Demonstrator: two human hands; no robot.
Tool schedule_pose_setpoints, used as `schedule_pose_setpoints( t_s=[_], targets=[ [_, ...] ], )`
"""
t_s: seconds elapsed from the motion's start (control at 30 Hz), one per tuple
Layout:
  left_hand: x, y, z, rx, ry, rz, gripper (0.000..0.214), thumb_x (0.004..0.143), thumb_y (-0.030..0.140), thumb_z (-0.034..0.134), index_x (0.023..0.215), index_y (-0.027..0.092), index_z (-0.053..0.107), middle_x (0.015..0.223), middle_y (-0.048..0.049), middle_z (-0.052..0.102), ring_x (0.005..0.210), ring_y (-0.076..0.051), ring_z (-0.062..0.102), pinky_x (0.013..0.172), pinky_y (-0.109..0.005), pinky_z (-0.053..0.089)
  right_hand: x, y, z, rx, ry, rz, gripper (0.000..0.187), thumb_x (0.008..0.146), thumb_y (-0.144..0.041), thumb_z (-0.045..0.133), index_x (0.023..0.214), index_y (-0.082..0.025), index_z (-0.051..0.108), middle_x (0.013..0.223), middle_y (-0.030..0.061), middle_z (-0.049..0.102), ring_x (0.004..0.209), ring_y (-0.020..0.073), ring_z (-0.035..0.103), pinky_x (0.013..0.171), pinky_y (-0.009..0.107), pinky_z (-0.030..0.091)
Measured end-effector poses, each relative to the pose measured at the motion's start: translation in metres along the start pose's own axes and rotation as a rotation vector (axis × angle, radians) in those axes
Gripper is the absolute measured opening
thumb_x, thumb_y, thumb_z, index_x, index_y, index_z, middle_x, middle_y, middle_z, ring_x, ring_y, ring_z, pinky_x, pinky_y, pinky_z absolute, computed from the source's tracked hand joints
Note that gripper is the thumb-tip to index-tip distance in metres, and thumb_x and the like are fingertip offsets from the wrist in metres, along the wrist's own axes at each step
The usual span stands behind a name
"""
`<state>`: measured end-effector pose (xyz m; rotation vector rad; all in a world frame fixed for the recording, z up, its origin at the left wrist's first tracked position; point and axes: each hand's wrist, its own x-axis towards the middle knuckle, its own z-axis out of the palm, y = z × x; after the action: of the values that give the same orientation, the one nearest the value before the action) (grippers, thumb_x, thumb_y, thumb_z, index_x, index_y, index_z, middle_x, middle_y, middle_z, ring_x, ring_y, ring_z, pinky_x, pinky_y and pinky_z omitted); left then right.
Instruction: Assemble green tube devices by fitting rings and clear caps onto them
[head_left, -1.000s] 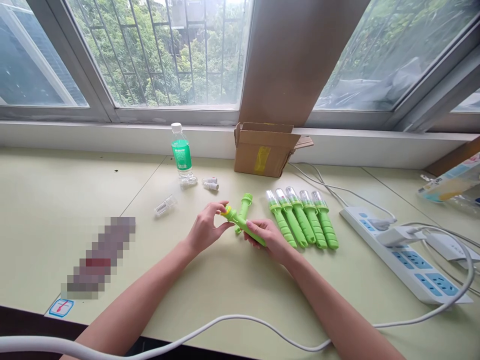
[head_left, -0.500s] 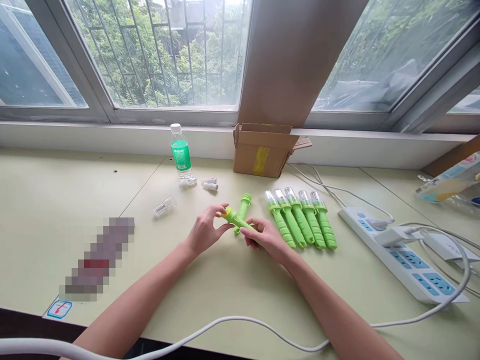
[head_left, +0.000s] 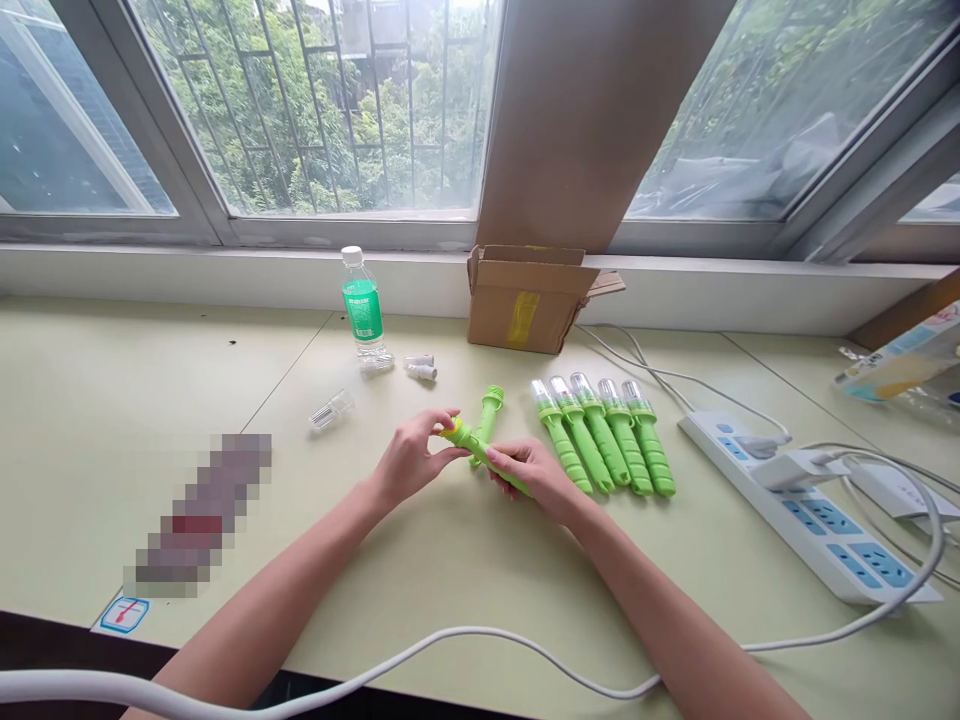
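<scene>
A green ribbed flashlight handle point(head_left: 472, 441) is held between my hands, tilted, its yellow-tipped end up and to the left. My left hand point(head_left: 411, 455) pinches that yellow end between thumb and fingers. My right hand point(head_left: 532, 470) is wrapped round the lower part of the handle, hiding some of it. Just behind lies a second green handle point(head_left: 491, 402) with a threaded end and no clear cap, partly covered by the held one. To the right, several green flashlights with clear caps point(head_left: 592, 430) lie in a row.
A water bottle point(head_left: 364, 312), small white parts point(head_left: 421, 368) and clear caps point(head_left: 331, 411) are at the left back. An open cardboard box point(head_left: 525, 300) stands by the window. A power strip point(head_left: 810, 520) is at the right; a white cable point(head_left: 480, 632) crosses the front.
The held handle has shifted slightly down and right at its lower end, along with my right hand. My left hand stays at the yellow end.
</scene>
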<state>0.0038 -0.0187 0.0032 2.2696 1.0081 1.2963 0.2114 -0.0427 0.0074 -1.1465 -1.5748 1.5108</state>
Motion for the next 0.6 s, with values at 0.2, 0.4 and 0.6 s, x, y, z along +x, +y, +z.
schedule_pose_setpoints(
  t_s=[0.2, 0.4, 0.6],
  targets=[
    [0.0001, 0.0006, -0.0004, -0.025, 0.0, -0.036, 0.029, 0.073, 0.031, 0.071, 0.087, 0.019, 0.049, 0.109, -0.0116, 0.067, 0.089, -0.024, 0.069, 0.062, -0.032, 0.062, 0.0005, 0.0029, 0.0006, -0.012, 0.035, 0.024, 0.042, 0.079, -0.054, 0.057, 0.066, -0.015, 0.064, 0.053, -0.0013, 0.048, 0.041, 0.0079, 0.038, 0.041, 0.023, 0.027],
    [0.0003, -0.0008, -0.0009, -0.025, -0.043, -0.047, 0.028, 0.074, 0.03, 0.07, 0.089, 0.02, 0.048, 0.113, -0.0114, 0.066, 0.091, -0.024, 0.069, 0.063, -0.032, 0.061, 0.0014, 0.0029, 0.001, -0.008, 0.07, 0.047, 0.041, 0.078, -0.053, 0.06, 0.064, -0.015, 0.063, 0.053, -0.0012, 0.05, 0.04, 0.007, 0.038, 0.04, 0.022, 0.027],
    [-0.0007, -0.0004, 0.0002, 0.004, -0.016, -0.05, 0.026, 0.076, 0.029, 0.069, 0.089, 0.021, 0.048, 0.112, -0.0088, 0.066, 0.086, -0.021, 0.07, 0.066, -0.033, 0.061, 0.0014, 0.0014, 0.0009, 0.034, 0.072, 0.067, 0.04, 0.077, -0.054, 0.059, 0.071, -0.014, 0.066, 0.053, 0.0, 0.054, 0.038, 0.0071, 0.039, 0.038, 0.022, 0.026]
  ],
)
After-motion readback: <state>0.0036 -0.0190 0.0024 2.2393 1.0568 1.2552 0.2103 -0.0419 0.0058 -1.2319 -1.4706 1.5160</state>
